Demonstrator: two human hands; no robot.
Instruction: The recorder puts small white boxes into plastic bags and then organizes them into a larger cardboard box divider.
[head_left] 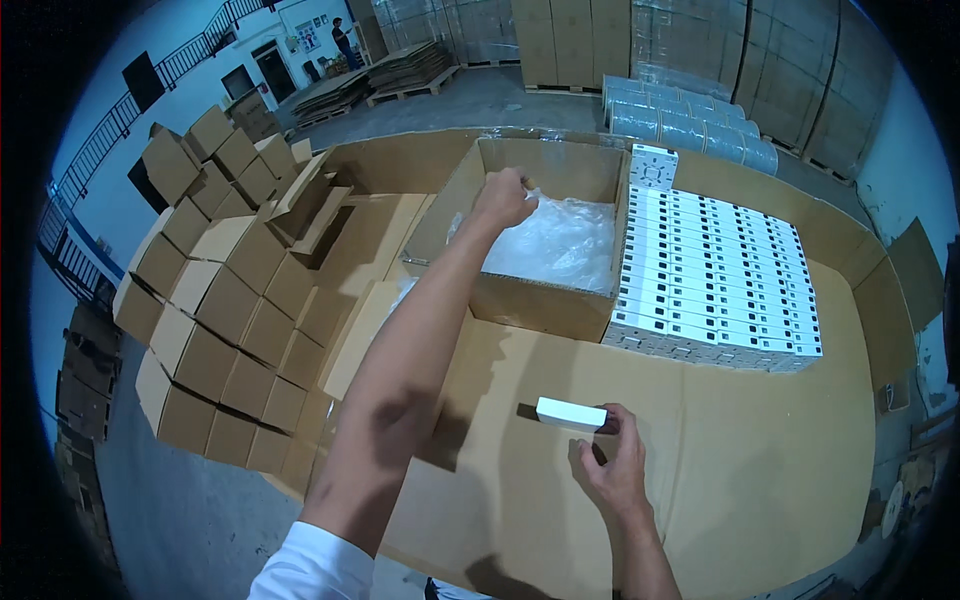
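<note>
My left hand (503, 197) reaches far forward into an open cardboard box (540, 300) and grips the edge of the clear plastic liner (560, 245) that fills it. My right hand (612, 468) is near me, low over the cardboard-covered work surface (760, 460), pinching the right end of a small flat white box (571, 413) that lies on the cardboard. To the right of the open box stands a dense block of white boxes (715, 275) in neat rows, with one more white box (654, 166) perched at its far corner.
Stacks of small closed cardboard cartons (225, 300) line the left side. Film-wrapped rolls (690, 125), loaded pallets (400, 70) and tall stacked cartons (570, 40) stand behind. A person (343, 40) stands far back by the wall.
</note>
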